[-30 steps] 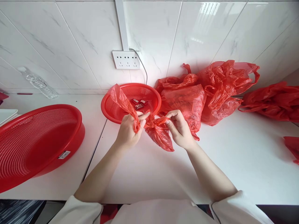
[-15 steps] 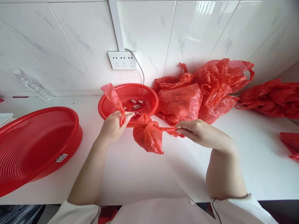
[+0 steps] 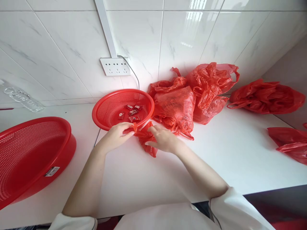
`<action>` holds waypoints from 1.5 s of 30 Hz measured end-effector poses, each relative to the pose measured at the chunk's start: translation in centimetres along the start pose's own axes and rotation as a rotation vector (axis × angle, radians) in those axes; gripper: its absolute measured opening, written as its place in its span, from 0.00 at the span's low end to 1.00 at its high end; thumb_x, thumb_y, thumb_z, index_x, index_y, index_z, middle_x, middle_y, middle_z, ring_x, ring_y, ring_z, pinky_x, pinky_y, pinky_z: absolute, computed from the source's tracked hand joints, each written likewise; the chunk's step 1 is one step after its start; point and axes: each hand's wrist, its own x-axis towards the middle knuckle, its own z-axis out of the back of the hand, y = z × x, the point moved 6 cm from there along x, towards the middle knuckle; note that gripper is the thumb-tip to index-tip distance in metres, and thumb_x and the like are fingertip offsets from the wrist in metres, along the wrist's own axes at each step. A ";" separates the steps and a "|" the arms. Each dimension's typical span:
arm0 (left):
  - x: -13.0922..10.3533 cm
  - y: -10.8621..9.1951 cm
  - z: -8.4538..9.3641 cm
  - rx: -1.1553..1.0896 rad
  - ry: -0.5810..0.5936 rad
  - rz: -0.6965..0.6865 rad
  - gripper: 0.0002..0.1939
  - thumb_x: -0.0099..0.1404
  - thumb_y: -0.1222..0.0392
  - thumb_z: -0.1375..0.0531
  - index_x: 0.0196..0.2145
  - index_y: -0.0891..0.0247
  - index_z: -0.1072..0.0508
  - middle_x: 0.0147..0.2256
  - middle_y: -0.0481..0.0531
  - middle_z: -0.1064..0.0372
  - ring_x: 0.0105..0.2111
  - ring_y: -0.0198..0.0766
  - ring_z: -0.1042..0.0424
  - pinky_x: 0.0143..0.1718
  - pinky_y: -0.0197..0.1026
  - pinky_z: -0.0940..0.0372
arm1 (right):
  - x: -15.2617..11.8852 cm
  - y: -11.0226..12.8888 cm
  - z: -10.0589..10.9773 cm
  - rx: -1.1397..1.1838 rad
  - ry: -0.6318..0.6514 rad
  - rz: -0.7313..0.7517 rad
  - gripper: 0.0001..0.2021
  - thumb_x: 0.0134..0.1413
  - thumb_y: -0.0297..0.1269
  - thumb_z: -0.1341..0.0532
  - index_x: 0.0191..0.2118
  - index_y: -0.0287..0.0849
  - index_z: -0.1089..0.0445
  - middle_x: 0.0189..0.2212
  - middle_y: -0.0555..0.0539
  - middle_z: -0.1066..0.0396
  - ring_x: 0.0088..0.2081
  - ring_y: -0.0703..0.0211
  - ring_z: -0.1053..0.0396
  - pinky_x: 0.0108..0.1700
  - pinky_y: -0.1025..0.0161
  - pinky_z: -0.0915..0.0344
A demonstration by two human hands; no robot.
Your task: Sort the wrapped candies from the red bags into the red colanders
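A small knotted red plastic bag (image 3: 149, 147) rests on the white table in front of the smaller red basket (image 3: 102, 101). My left hand (image 3: 118, 135) pinches one twisted end of this bag at the basket's front rim. Over the bag's right side is my right hand (image 3: 161, 137), its thumb and fingers apart, touching the red plastic near the knot. Several small red packets (image 3: 133, 112) lie on the bottom of the basket.
A large red basket (image 3: 63, 153) stands at the left. Filled red bags (image 3: 176, 103) lean by the wall right of the small basket, and more red bags (image 3: 266, 97) lie at the far right. A clear bottle (image 3: 24, 99) is at the back left.
My right hand has let go of the stretched bag end and moved left to the knot. My left hand remains on its end, less of which sticks up. The view has shifted to the right.
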 end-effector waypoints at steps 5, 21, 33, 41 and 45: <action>0.1 1.0 0.6 0.068 -0.004 0.104 0.18 0.65 0.49 0.45 0.51 0.51 0.28 0.51 0.46 0.28 0.49 0.43 0.29 0.48 0.41 0.33 | 1.0 1.4 -3.2 -0.111 0.058 0.105 0.16 0.57 0.25 0.48 0.50 0.41 0.37 0.46 0.40 0.34 0.45 0.50 0.32 0.38 0.59 0.34; 0.7 2.6 0.6 0.163 0.083 0.227 0.24 0.64 0.41 0.48 0.56 0.45 0.33 0.53 0.45 0.30 0.49 0.45 0.29 0.46 0.41 0.33 | -20.1 -25.7 9.5 -0.249 -0.099 -0.830 0.22 0.48 0.21 0.50 0.48 0.40 0.30 0.48 0.34 0.31 0.46 0.45 0.32 0.44 0.53 0.38; 0.6 2.0 0.7 0.189 0.028 0.103 0.22 0.69 0.47 0.54 0.56 0.47 0.32 0.56 0.47 0.32 0.54 0.46 0.32 0.51 0.45 0.36 | -9.4 -21.5 15.4 -0.065 -0.806 -0.409 0.10 0.56 0.43 0.43 0.36 0.44 0.29 0.44 0.43 0.27 0.45 0.49 0.30 0.48 0.54 0.36; 0.3 2.2 0.8 0.161 0.017 0.092 0.22 0.70 0.47 0.54 0.56 0.48 0.31 0.55 0.48 0.31 0.54 0.46 0.32 0.51 0.45 0.35 | -2.5 -23.6 15.6 0.013 -1.003 -0.689 0.42 0.45 0.46 0.35 0.64 0.39 0.51 0.57 0.32 0.37 0.56 0.37 0.37 0.55 0.38 0.42; 0.1 2.2 0.8 0.145 0.015 0.074 0.22 0.70 0.48 0.54 0.56 0.48 0.31 0.54 0.48 0.30 0.53 0.45 0.31 0.51 0.46 0.35 | -1.5 -22.8 15.9 -0.013 -1.091 -0.571 0.24 0.55 0.40 0.44 0.57 0.39 0.38 0.57 0.36 0.36 0.60 0.45 0.41 0.60 0.45 0.45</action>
